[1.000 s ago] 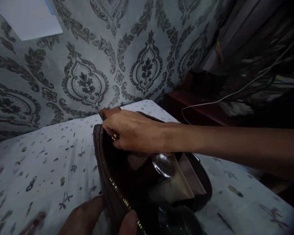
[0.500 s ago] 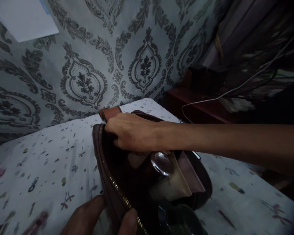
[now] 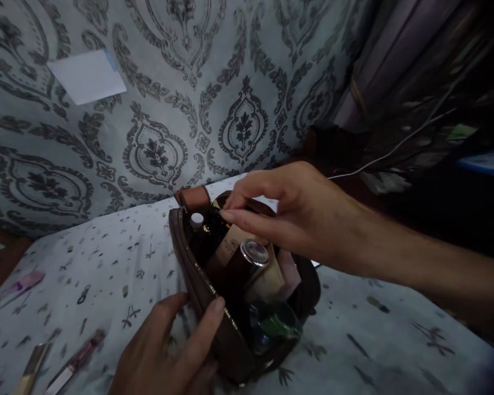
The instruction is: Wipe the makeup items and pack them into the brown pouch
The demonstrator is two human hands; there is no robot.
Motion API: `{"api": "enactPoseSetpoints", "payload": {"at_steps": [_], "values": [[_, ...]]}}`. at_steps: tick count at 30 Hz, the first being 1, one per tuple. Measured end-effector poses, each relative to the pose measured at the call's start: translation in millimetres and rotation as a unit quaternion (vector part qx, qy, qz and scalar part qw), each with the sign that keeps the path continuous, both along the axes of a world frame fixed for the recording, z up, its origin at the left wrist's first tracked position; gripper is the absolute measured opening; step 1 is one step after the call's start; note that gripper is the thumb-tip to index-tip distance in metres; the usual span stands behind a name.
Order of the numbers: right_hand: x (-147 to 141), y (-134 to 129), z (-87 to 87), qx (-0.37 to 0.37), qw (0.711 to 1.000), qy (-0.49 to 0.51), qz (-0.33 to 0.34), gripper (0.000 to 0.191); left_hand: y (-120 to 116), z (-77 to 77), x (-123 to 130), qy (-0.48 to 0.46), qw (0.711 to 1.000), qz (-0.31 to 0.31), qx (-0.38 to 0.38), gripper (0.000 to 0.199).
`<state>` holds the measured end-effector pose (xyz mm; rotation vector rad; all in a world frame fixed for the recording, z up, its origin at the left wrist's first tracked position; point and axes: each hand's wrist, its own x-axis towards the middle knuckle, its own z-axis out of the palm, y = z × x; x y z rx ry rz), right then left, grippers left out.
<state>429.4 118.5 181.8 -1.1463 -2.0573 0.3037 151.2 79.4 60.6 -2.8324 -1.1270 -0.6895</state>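
Note:
A dark brown zippered bag [image 3: 247,351] lies gaping on the patterned sheet. My left hand [image 3: 168,340] grips its near left rim, thumb on the gold zipper teeth and fingers outside. Over the far side of the bag is my right hand [image 3: 288,206], thumb and fingertips brought close together; anything between them is too small to make out. Inside the bag are a white-capped bottle [image 3: 196,220], a beige packet [image 3: 230,244], a container with a shiny round silver lid [image 3: 254,252], a pink tube [image 3: 288,273] and a clear greenish container [image 3: 274,323].
A rolled brown strap [image 3: 194,197] rests behind the bag. Slim cosmetic-like items, one with a gold end [image 3: 35,367] and one pinkish [image 3: 76,359], lie at lower left, with a pink object [image 3: 31,280] beyond. Patterned wallpaper [image 3: 154,148] rises behind; a white cable [image 3: 379,159] hangs at right.
My right hand has come up and right out of the bag's far left end, uncovering the white-capped bottle and packet. My left hand keeps its hold on the rim. The view has shifted.

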Motion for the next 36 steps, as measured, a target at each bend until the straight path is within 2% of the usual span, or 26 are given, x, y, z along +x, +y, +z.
{"api": "enactPoseSetpoints", "payload": {"at_steps": [3,6,9,13,16,18,21,23,25,28,31,33,36], "values": [[3,-30,-0.8,0.014,0.999,0.046,-0.015,0.018,0,7.5,4,0.036,0.996,-0.044,0.074,0.058],[4,-60,-5.6,0.028,0.996,0.078,-0.039,0.022,-10,14.1,8,0.019,0.994,-0.033,0.102,0.06],[1,-88,-18.0,0.035,0.991,0.122,-0.051,0.021,-26,14.2,3,-0.011,0.997,-0.01,0.076,0.056],[-9,-127,-41.2,0.017,0.982,0.168,-0.08,0.016,-49,5.7,-17,-0.01,1.0,0.024,0.017,0.041],[-20,-149,-61.6,-0.035,0.977,0.188,-0.09,0.018,-65,-4.7,-38,0.0,0.999,0.038,-0.03,0.029],[-31,-159,-78.1,-0.098,0.973,0.199,-0.059,0.02,-76,-11.2,-51,0.004,0.996,0.061,-0.062,0.028],[-54,-166,-106.7,-0.197,0.96,0.199,0.009,0.02,-91,-19.9,-63,-0.001,0.986,0.121,-0.116,0.029],[-74,-166,-125.8,-0.239,0.955,0.172,0.042,0.019,-98,-25.8,-62,0.01,0.977,0.155,-0.146,0.028],[-94,-162,-143.0,-0.241,0.959,0.133,0.073,0.019,-102,-31.3,-56,0.038,0.969,0.174,-0.168,0.028],[-118,-153,-163.9,-0.199,0.971,0.097,0.093,0.032,-104,-35.9,-42,0.078,0.958,0.192,-0.198,0.021],[-132,-143,-179.2,-0.18,0.975,0.092,0.088,0.041,-102,-34.9,-40,0.069,0.951,0.203,-0.222,0.014],[-138,-135,-185.4,-0.186,0.974,0.111,0.07,0.041,-102,-32.6,-47,0.019,0.95,0.192,-0.245,0.014],[-146,-125,-187.5,-0.253,0.944,0.198,0.074,0.037,-104,-28.9,-63,-0.074,0.944,0.156,-0.282,0.018]]}}
